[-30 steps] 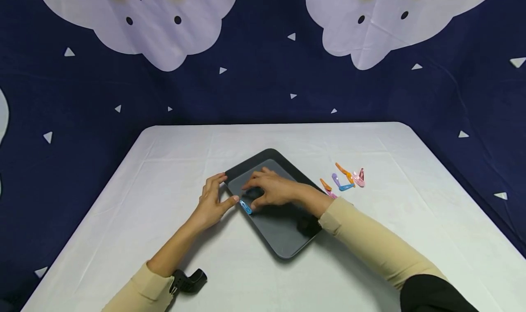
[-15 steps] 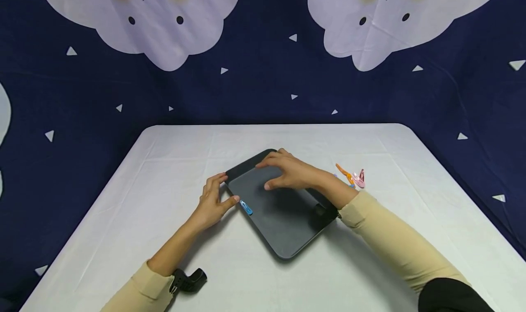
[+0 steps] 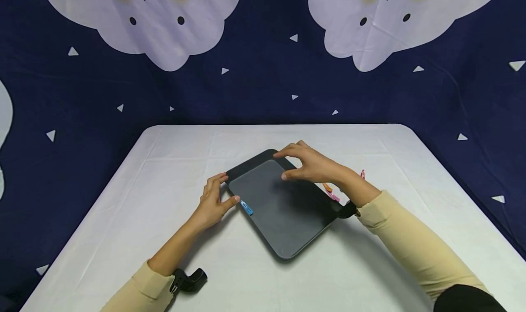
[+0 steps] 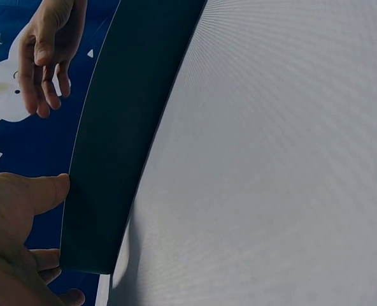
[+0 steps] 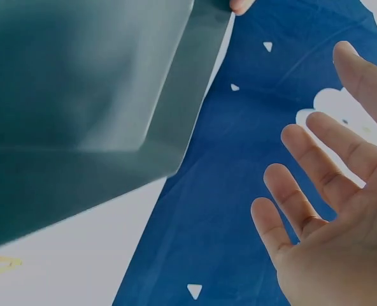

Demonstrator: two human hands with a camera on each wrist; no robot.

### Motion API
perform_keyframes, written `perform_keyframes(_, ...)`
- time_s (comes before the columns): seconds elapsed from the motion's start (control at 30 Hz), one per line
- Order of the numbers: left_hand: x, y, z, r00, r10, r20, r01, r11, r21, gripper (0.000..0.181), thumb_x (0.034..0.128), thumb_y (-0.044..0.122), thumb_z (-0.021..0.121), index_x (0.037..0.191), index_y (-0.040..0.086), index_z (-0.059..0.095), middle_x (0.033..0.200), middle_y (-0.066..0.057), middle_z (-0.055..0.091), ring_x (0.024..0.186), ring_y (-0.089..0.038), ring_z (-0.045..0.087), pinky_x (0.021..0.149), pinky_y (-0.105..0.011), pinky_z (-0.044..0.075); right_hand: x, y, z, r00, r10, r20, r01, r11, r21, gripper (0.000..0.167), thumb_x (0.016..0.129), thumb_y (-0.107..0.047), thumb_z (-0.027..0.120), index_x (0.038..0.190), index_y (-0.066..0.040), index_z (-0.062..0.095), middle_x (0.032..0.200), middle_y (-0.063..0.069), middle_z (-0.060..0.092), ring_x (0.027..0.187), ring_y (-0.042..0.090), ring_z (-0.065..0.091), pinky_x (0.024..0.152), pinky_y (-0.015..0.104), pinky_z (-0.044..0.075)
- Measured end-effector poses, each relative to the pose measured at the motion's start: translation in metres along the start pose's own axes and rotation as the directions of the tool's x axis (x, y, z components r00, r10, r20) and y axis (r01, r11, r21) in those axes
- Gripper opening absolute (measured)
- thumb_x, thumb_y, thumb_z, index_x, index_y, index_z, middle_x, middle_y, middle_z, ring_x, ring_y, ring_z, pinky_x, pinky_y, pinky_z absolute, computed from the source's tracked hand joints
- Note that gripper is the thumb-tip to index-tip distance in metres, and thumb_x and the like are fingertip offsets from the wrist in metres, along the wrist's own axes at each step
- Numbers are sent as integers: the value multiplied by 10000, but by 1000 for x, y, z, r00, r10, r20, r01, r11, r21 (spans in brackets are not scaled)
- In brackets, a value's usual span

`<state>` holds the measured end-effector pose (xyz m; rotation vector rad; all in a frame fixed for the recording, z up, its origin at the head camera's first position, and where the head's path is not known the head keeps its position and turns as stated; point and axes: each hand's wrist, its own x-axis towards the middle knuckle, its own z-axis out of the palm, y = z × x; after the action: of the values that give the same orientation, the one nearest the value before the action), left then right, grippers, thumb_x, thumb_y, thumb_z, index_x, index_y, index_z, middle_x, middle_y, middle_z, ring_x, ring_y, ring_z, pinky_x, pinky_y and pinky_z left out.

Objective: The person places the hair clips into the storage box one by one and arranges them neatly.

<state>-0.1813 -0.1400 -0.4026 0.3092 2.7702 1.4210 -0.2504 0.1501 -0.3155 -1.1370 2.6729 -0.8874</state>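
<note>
A dark grey rectangular tray [image 3: 263,211] sits turned cornerwise on the white table. At its left side rim is a blue snap hair clip [image 3: 246,207]; whether it is clipped on or lying there I cannot tell. My left hand [image 3: 211,207] spans the tray's left corner, its thumb and fingertips touching the rim. Above the tray's far right side hovers my right hand [image 3: 314,163], fingers spread and holding nothing, as the right wrist view also shows. Under the right forearm, an orange clip [image 3: 327,187] and a pink clip [image 3: 332,196] show beside the tray.
A red hair clip [image 3: 363,174] peeks out behind the right forearm, which hides other clips. The white tabletop [image 3: 144,220] spreads around the tray. Behind it hangs a dark blue cloth [image 3: 263,83] with clouds and triangles. Each wrist wears a black device.
My right hand has moved away from the blue hair clip, up and to the right across the tray, its fingers spreading. The clip and my left hand stay in place.
</note>
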Motion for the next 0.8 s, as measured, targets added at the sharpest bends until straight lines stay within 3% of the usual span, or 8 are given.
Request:
perform_keyframes(0.3, 0, 0, 0, 1000, 0, 2, 0, 1000, 0, 717, 878, 243, 655, 1445, 15, 279, 1525, -112, 204, 1395, -321, 181, 1078, -553, 159, -17, 16, -10, 995, 87, -46, -86, 996, 16, 572, 810, -337, 730, 1324, -172, 543, 1341, -5, 544, 1152, 194, 408, 1001, 466, 367)
perform_keyframes(0.8, -1, 3, -2, 1000, -10, 18, 10, 1000, 2, 729, 885, 254, 648, 1454, 20, 258, 1525, -111, 197, 1390, -324, 174, 1076, -562, 155, -48, 53, -18, 982, 161, -93, -160, 987, 18, 592, 818, -385, 710, 1333, -156, 530, 1351, 20, 535, 1175, 224, 406, 980, 492, 364)
